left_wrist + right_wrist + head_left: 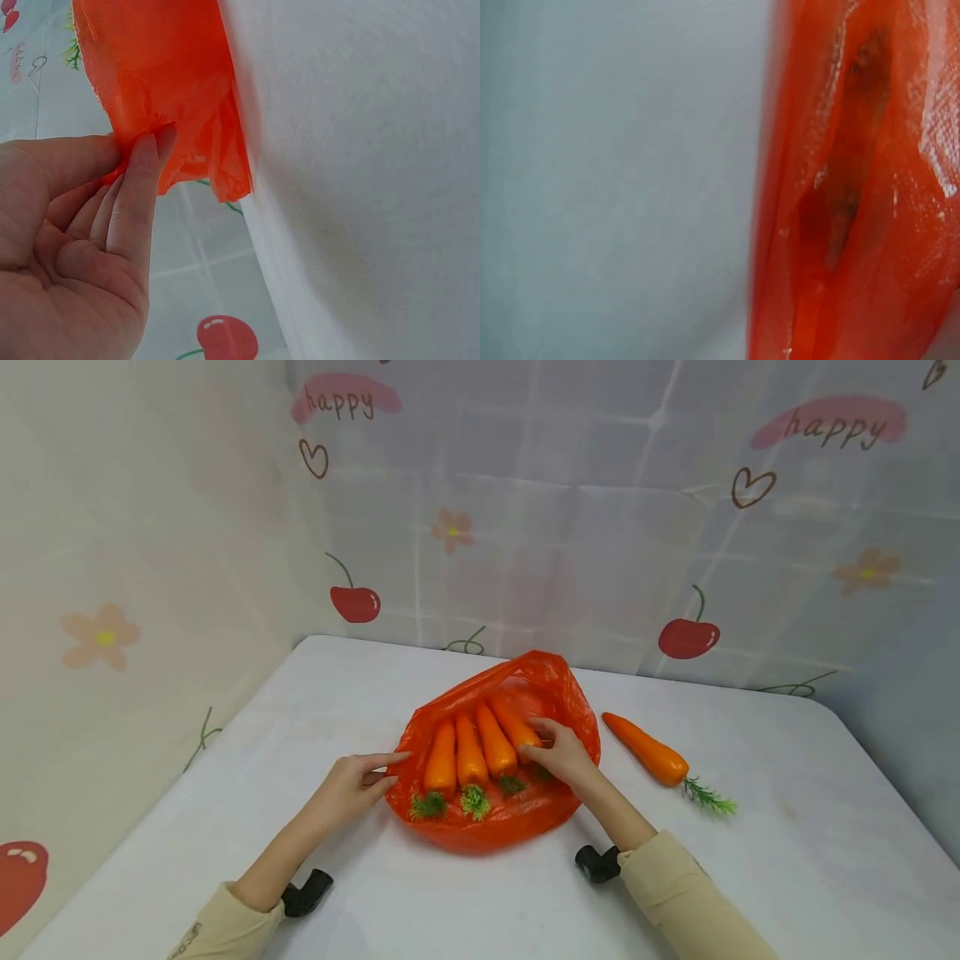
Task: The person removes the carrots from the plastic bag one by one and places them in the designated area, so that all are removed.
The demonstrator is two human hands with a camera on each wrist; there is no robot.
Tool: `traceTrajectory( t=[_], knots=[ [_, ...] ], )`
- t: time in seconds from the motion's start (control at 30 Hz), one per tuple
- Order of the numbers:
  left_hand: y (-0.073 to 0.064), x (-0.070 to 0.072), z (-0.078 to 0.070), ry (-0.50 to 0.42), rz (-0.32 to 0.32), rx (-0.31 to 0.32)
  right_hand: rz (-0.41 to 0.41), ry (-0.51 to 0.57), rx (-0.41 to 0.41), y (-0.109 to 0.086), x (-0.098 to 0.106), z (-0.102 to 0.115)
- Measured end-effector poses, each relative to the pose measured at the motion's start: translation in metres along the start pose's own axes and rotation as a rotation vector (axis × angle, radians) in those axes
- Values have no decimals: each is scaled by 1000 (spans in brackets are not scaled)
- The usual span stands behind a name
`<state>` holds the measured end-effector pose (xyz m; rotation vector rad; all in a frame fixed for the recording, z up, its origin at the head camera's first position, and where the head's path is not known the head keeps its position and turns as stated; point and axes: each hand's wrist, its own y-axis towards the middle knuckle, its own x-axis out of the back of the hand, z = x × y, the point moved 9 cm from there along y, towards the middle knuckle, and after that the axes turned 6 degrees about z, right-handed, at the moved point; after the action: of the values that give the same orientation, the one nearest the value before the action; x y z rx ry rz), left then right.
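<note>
An orange-red plastic bag (480, 837) lies spread with its mouth wide, holding several orange carrots with green leafy tops. The left hand (348, 787) pinches the bag's left rim between thumb and fingers; in the left wrist view this hand (97, 217) has the thin film (165, 75) between its fingertips. Inside the bag, the right hand (561, 753) grips the rightmost carrot (512, 720) near its thick end, partly covering its top. In the right wrist view the bag's side (900, 225) fills the right part and hides nearly all of the hand.
One more carrot (648, 752) lies on the white table (795, 827) to the right of the bag, its leafy top toward the front right. A patterned curtain (570, 543) stands behind the table. Black wrist mounts (306, 893) sit under both forearms.
</note>
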<state>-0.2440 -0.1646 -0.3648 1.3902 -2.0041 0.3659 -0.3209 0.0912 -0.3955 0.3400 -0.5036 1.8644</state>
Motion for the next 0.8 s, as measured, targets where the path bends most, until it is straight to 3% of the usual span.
traceTrajectory(
  t=[0.57, 0.8],
  knots=[
    [-1, 0, -3, -8, 2, -1, 43, 182, -69, -13, 3, -6],
    [-1, 0, -1, -9, -1, 10, 52, 202, -73, -17, 6, -4]
  ],
)
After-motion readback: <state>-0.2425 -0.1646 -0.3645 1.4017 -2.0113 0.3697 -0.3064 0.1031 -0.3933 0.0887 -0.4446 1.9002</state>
